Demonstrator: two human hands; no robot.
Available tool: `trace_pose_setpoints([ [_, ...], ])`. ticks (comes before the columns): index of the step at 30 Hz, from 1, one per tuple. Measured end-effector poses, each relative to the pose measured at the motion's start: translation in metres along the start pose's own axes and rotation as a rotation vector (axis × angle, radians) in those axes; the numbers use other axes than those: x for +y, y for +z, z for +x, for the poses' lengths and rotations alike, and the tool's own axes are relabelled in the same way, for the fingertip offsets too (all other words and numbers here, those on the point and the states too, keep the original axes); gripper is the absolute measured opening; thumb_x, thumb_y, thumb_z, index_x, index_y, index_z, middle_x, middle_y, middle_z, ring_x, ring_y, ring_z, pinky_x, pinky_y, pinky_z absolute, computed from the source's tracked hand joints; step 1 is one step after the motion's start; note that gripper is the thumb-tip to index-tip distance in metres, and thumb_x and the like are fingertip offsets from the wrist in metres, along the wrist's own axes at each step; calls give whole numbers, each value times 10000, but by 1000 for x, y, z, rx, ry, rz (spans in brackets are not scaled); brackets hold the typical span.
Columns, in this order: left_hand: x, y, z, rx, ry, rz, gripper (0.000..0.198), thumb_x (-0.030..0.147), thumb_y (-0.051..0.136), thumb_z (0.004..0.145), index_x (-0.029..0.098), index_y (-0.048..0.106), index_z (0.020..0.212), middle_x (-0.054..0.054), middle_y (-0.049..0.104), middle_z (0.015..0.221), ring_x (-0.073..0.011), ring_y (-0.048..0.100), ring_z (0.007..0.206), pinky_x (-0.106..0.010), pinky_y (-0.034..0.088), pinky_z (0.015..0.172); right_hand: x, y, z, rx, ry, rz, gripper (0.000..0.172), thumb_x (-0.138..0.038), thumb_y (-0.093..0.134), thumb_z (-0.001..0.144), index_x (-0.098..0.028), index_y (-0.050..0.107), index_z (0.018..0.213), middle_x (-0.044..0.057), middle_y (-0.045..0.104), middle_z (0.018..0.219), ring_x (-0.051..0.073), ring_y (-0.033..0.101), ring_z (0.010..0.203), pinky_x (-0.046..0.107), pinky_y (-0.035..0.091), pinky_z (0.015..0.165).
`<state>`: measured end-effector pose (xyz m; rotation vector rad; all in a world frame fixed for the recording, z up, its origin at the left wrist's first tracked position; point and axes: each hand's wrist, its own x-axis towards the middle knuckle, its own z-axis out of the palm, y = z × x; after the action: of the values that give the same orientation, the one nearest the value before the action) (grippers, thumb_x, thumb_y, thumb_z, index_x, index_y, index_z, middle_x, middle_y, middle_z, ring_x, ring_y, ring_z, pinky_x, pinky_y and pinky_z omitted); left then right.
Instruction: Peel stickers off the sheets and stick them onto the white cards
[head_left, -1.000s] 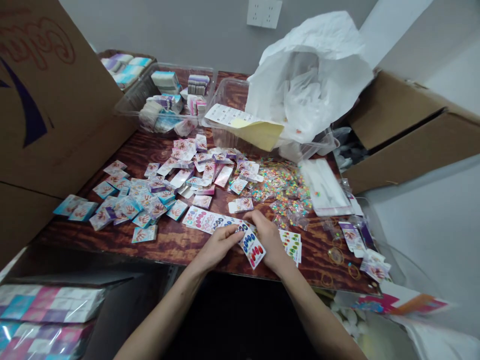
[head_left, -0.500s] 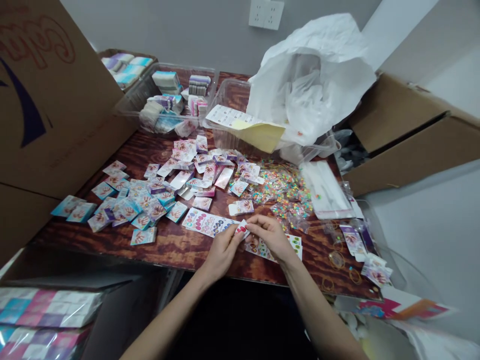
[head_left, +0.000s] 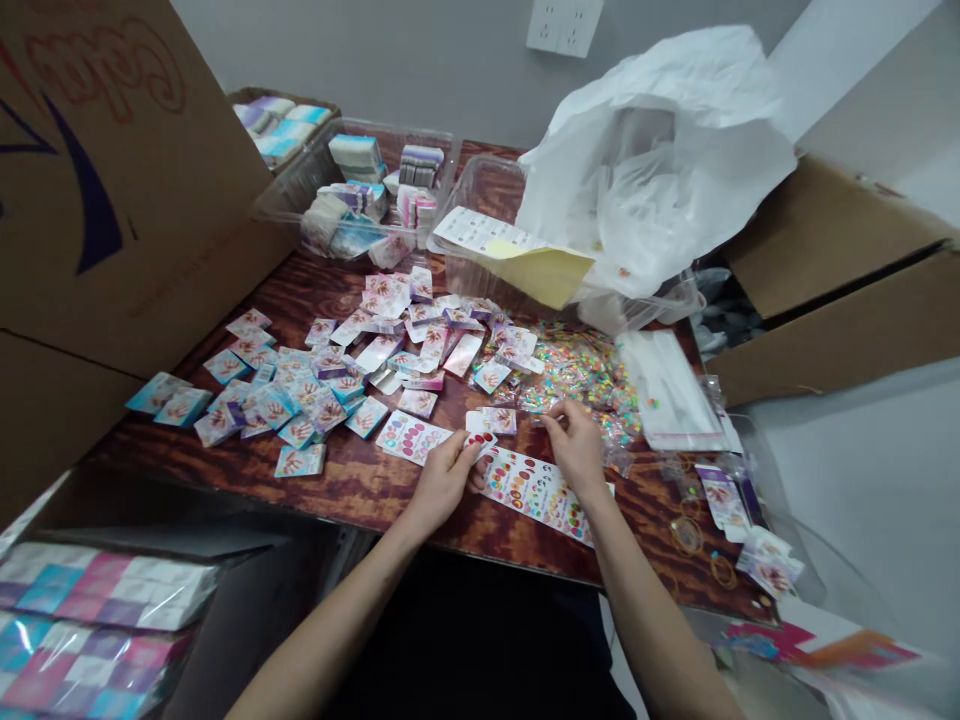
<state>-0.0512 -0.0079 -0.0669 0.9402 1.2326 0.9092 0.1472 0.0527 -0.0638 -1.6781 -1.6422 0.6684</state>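
My left hand (head_left: 442, 482) pinches a small white card with red nail stickers (head_left: 480, 438) at the middle of the wooden table (head_left: 360, 500). My right hand (head_left: 576, 448) reaches over the pile of colourful confetti-like pieces (head_left: 577, 375), thumb and fingers pinched, with nothing visible between them. A long nail sticker sheet (head_left: 536, 492) lies under and between my hands. To its left rests a shorter sticker strip (head_left: 414, 437). Several small printed nail cards (head_left: 300, 400) are scattered across the table's left half.
Clear plastic tubs (head_left: 352, 190) hold stacked packs at the back, and another tub (head_left: 480, 250) carries a yellow-backed sheet. A white plastic bag (head_left: 652, 180) billows behind. Cardboard boxes (head_left: 112, 200) flank the table, and wrapped packs (head_left: 97, 620) lie lower left.
The long sticker sheet now lies flat on the table, and a small card is in my left hand. My right hand has moved up and right, apart from my left.
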Motion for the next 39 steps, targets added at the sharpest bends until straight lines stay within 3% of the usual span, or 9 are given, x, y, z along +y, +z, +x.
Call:
trace_pose_setpoints([
  [4,3,8,8,-78,19,67,269,453,473,893,205,467,787,38,565,623,-139,576,490,-242,460,476,-21,-6,-21,-221,214,509,231,-364,675,738,-220,518,828,-24,574,681,130,498,525,250,378,485],
  [10,9,10,6,-131,243,484,185,276,394,941,192,537,859,11,569,688,-161,570,646,-267,442,632,-32,8,-30,-298,115,324,156,-276,658,729,-212,612,864,-42,519,644,136,503,593,257,402,581],
  [14,25,-1,9,-244,412,705,194,174,430,900,195,602,987,-43,646,958,-204,600,915,-318,471,828,-15,-5,-27,-439,164,479,188,-334,721,690,-190,600,686,-24,551,675,130,505,609,256,400,581],
  [18,37,5,32,-147,619,1006,494,42,463,797,185,544,1262,-104,575,1236,-263,519,1138,-400,430,979,2,-19,-25,-286,354,659,331,-423,811,612,-197,584,697,-32,560,624,116,466,524,228,345,466],
  [23,41,21,60,-142,663,1308,499,39,485,795,173,566,1269,-142,586,1061,-308,554,1001,-438,470,846,8,-21,-26,-242,341,687,348,-437,817,631,-196,576,701,-26,560,616,121,473,536,226,353,463],
  [26,47,10,62,-46,585,1076,447,188,573,847,250,552,1289,-89,561,1054,-246,580,915,-376,482,798,4,-25,-29,-227,295,676,308,-408,799,676,-194,583,723,-32,548,633,113,467,561,225,345,505],
  [30,47,-9,54,87,334,425,342,464,684,779,170,639,947,-20,575,830,-160,563,707,-268,458,646,-8,-31,-29,-288,240,684,268,-391,779,706,-193,601,745,-21,564,674,122,487,605,239,366,556],
  [34,33,-10,38,96,101,-74,395,515,708,736,158,537,729,52,484,606,-75,448,498,-180,333,466,-19,-26,-28,-292,147,615,231,-382,735,750,-195,599,745,-14,567,707,139,504,658,258,381,610],
  [39,18,-1,23,148,-11,-261,434,505,743,699,164,575,907,57,514,655,-61,471,439,-162,316,398,-24,-13,-30,-150,117,523,230,-355,699,771,-196,552,694,-39,465,634,120,421,606,251,326,576],
])
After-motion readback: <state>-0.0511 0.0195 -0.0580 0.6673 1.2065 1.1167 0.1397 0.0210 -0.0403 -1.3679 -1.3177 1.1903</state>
